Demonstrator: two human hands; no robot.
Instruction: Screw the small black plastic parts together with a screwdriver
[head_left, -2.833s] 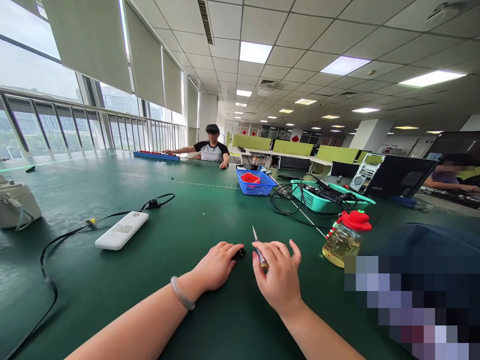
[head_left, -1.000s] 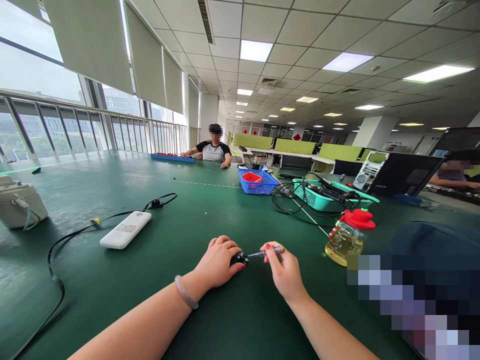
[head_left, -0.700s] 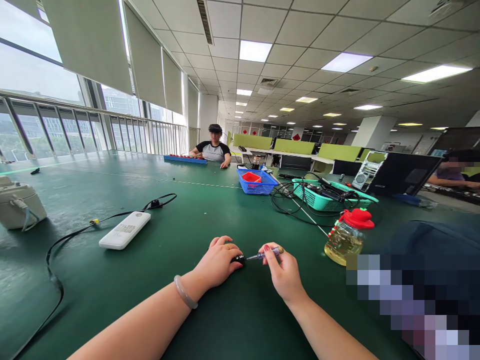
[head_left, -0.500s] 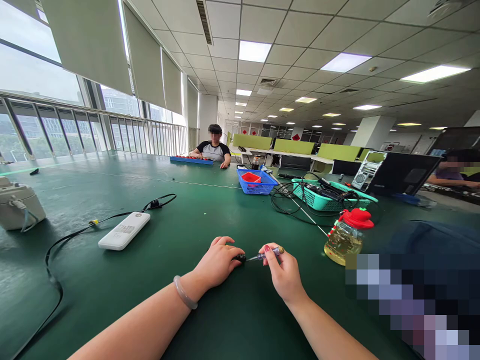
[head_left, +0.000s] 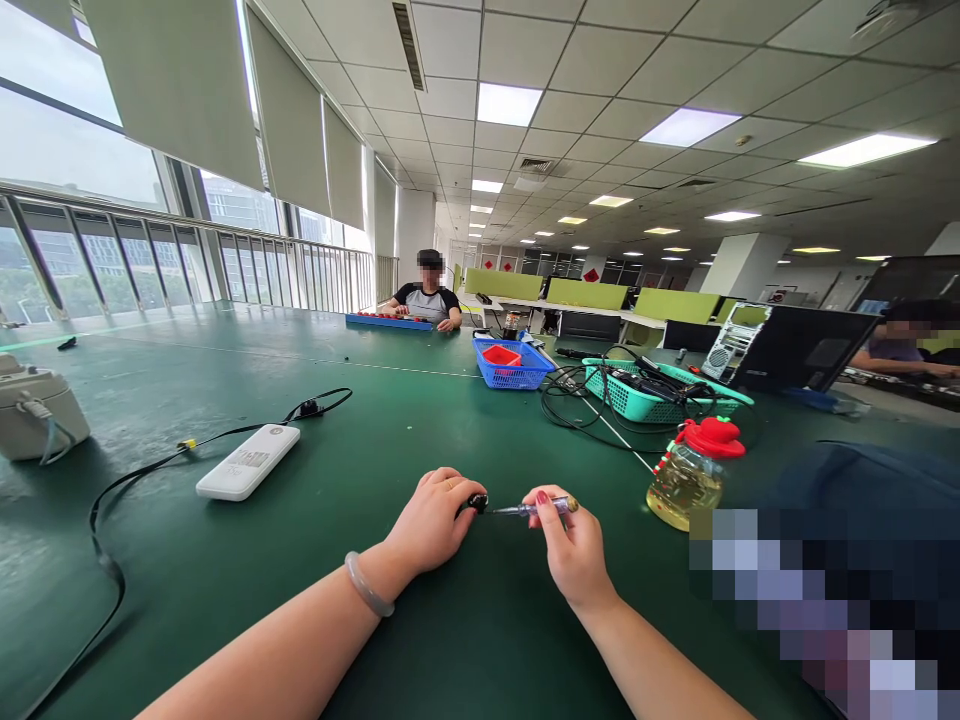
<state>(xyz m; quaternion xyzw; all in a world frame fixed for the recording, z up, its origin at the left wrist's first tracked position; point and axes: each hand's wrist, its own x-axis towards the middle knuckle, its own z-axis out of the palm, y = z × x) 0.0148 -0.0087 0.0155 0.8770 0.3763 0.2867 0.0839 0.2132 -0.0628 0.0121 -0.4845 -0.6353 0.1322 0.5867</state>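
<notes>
My left hand, with a pale bangle at the wrist, is closed around a small black part low over the green table. Only the right end of that part shows; my fingers cover the rest, so its kind is unclear. In my right hand is a screwdriver with a clear handle, pinched between thumb and fingers. Its thin shaft points left, and the tip is at or very near the black part; contact cannot be made out.
A white power bank and a black cable lie left. To the right stands a red-lidded jar. Beyond are a blue basket and a teal basket with cables. A person sits at the far edge.
My right hand and the screwdriver have shifted slightly right, and the shaft lies more level. My left hand has turned a little, so more of the black part shows.
</notes>
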